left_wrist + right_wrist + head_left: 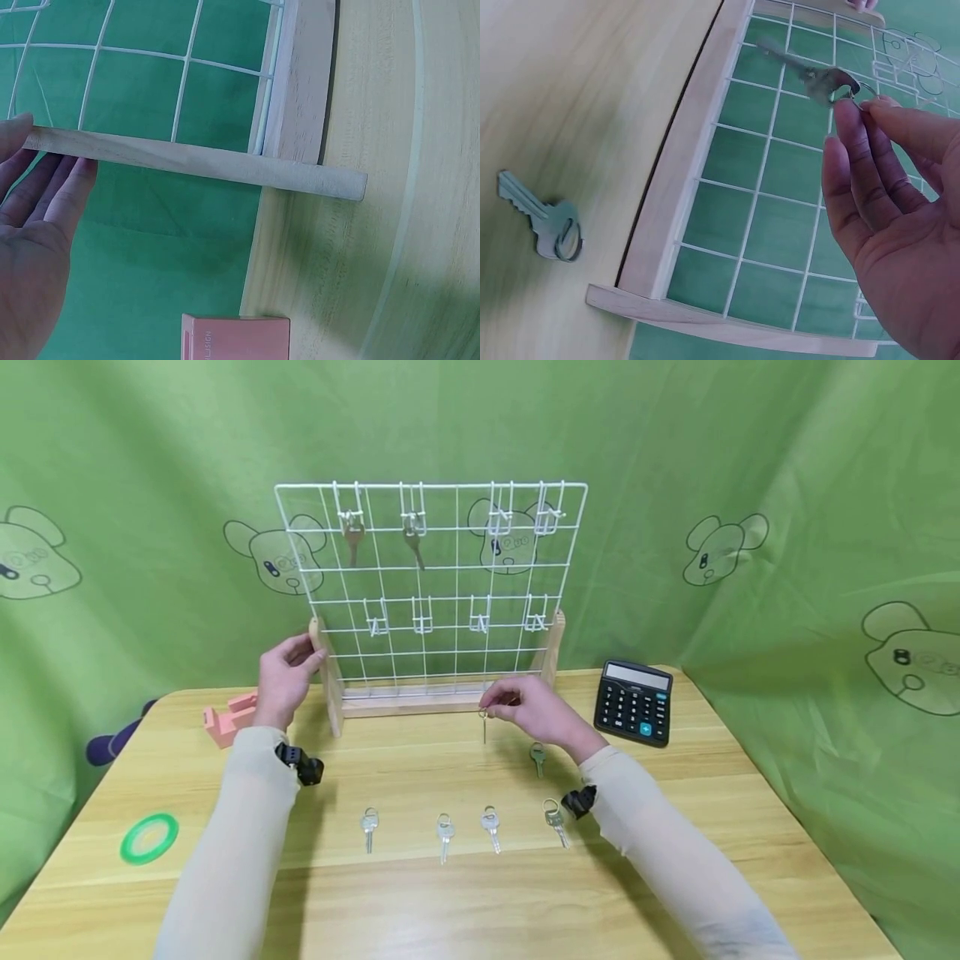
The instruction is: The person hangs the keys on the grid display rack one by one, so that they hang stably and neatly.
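Observation:
My left hand (283, 681) grips the wooden side post (187, 159) of a white wire grid rack (450, 581), thumb on one face and fingers on the other. My right hand (534, 706) pinches the ring of a key (821, 81) between thumb and fingertips, in front of the rack's lower bar. The key hangs below the fingers in the head view. Two keys hang from top-row hooks, one on the far-left hook (353, 539) and one on the hook beside it (412, 542). Below my right hand lies a ringed key (537, 758) on the table.
Several more ringed keys (445, 837) lie in a row on the wooden table (360, 910). A black calculator (634, 702) sits to the right. On the left are pink blocks (228, 720) and a green tape roll (149, 838). Other rack hooks (480, 622) hold nothing.

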Demonstrator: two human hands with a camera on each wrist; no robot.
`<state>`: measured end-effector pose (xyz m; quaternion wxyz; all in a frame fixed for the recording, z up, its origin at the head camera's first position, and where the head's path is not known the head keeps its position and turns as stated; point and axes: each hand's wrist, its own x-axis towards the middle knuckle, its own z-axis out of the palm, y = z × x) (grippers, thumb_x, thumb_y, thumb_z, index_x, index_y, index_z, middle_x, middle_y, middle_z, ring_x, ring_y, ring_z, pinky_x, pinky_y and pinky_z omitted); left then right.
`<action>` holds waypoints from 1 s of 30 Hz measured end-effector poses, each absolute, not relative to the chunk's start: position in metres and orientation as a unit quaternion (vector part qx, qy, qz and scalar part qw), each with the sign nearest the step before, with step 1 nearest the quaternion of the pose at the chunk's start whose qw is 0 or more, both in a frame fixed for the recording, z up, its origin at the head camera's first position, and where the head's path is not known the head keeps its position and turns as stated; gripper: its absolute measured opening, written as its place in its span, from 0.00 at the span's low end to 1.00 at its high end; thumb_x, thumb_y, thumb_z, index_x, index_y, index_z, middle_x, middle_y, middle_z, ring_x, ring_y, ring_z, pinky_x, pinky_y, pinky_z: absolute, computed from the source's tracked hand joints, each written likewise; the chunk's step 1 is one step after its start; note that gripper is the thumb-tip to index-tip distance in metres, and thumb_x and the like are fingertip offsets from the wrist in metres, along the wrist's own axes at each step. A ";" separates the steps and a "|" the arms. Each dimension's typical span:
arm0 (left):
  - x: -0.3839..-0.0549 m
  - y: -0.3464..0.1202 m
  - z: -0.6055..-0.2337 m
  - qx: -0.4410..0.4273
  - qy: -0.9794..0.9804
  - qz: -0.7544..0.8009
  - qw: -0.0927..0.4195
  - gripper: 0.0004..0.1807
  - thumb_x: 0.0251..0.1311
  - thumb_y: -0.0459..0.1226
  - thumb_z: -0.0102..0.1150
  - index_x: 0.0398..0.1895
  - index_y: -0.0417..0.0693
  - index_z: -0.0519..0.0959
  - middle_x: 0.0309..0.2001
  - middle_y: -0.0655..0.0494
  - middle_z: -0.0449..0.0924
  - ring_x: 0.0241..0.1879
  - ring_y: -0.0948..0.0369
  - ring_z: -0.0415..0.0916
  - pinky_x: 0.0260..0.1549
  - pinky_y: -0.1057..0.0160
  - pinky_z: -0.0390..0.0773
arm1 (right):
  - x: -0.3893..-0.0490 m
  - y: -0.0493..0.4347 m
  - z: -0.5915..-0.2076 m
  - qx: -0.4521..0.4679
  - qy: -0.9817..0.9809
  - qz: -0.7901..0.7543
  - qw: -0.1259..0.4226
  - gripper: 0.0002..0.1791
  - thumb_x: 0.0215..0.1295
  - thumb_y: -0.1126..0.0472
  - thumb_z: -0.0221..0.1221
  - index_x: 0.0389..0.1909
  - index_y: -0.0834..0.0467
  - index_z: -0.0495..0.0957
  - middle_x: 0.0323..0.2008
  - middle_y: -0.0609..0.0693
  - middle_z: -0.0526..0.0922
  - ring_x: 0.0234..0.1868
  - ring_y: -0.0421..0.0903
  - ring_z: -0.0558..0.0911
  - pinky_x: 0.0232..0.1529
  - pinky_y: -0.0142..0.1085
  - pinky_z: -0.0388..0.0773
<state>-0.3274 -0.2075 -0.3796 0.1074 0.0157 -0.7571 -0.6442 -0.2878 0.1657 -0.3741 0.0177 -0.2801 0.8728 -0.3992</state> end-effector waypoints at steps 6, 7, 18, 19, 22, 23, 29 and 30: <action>-0.327 -0.207 -0.381 0.011 -0.755 -0.647 0.106 0.26 0.68 0.32 0.58 0.68 0.37 0.67 0.65 0.39 0.69 0.63 0.50 0.69 0.60 0.63 0.72 | -0.284 0.167 -0.364 -0.273 0.873 -0.403 0.013 0.07 0.64 0.70 0.62 0.42 0.61 0.83 0.37 0.48 0.83 0.38 0.46 0.80 0.44 0.38 0.82; -0.327 -0.207 -0.381 0.011 -0.755 -0.647 0.106 0.26 0.68 0.32 0.58 0.68 0.37 0.67 0.65 0.39 0.69 0.63 0.50 0.69 0.60 0.63 0.72 | -0.284 0.167 -0.362 -0.271 0.874 -0.402 0.011 0.07 0.64 0.70 0.62 0.42 0.61 0.83 0.37 0.48 0.83 0.39 0.46 0.80 0.44 0.38 0.82; -0.327 -0.208 -0.380 0.015 -0.756 -0.646 0.107 0.26 0.68 0.32 0.58 0.68 0.38 0.67 0.65 0.39 0.69 0.63 0.50 0.69 0.60 0.63 0.73 | -0.282 0.162 -0.337 -0.270 0.878 -0.394 -0.018 0.08 0.64 0.70 0.62 0.43 0.61 0.83 0.37 0.49 0.83 0.38 0.47 0.80 0.41 0.38 0.82; -0.327 -0.209 -0.379 0.015 -0.756 -0.646 0.107 0.27 0.68 0.32 0.58 0.68 0.38 0.67 0.65 0.39 0.69 0.63 0.50 0.69 0.60 0.63 0.73 | -0.282 0.162 -0.336 -0.271 0.878 -0.394 -0.021 0.08 0.64 0.70 0.62 0.43 0.61 0.83 0.37 0.49 0.82 0.38 0.47 0.80 0.41 0.38 0.82; -0.328 -0.209 -0.379 0.017 -0.756 -0.646 0.107 0.27 0.68 0.32 0.58 0.68 0.38 0.67 0.65 0.39 0.69 0.63 0.50 0.69 0.60 0.63 0.73 | -0.283 0.161 -0.331 -0.275 0.877 -0.392 -0.030 0.08 0.64 0.70 0.62 0.43 0.61 0.83 0.38 0.48 0.82 0.39 0.46 0.80 0.42 0.37 0.83; -0.328 -0.209 -0.379 0.017 -0.756 -0.646 0.107 0.27 0.68 0.32 0.58 0.68 0.38 0.67 0.65 0.39 0.69 0.63 0.50 0.69 0.60 0.63 0.73 | -0.283 0.161 -0.329 -0.276 0.876 -0.393 -0.032 0.08 0.64 0.70 0.62 0.44 0.61 0.83 0.38 0.48 0.82 0.39 0.46 0.80 0.43 0.37 0.83; -0.329 -0.208 -0.380 0.013 -0.751 -0.651 0.108 0.26 0.68 0.32 0.58 0.67 0.36 0.67 0.65 0.39 0.69 0.63 0.50 0.69 0.60 0.63 0.73 | -0.283 0.159 -0.321 -0.274 0.876 -0.396 -0.044 0.08 0.64 0.69 0.63 0.43 0.61 0.83 0.39 0.49 0.82 0.39 0.47 0.81 0.43 0.38 0.82; -0.329 -0.207 -0.380 0.013 -0.751 -0.652 0.108 0.26 0.68 0.32 0.58 0.67 0.36 0.67 0.65 0.38 0.69 0.63 0.50 0.69 0.60 0.63 0.73 | -0.282 0.159 -0.320 -0.272 0.876 -0.397 -0.046 0.08 0.64 0.69 0.63 0.43 0.61 0.83 0.39 0.49 0.83 0.39 0.47 0.81 0.42 0.38 0.82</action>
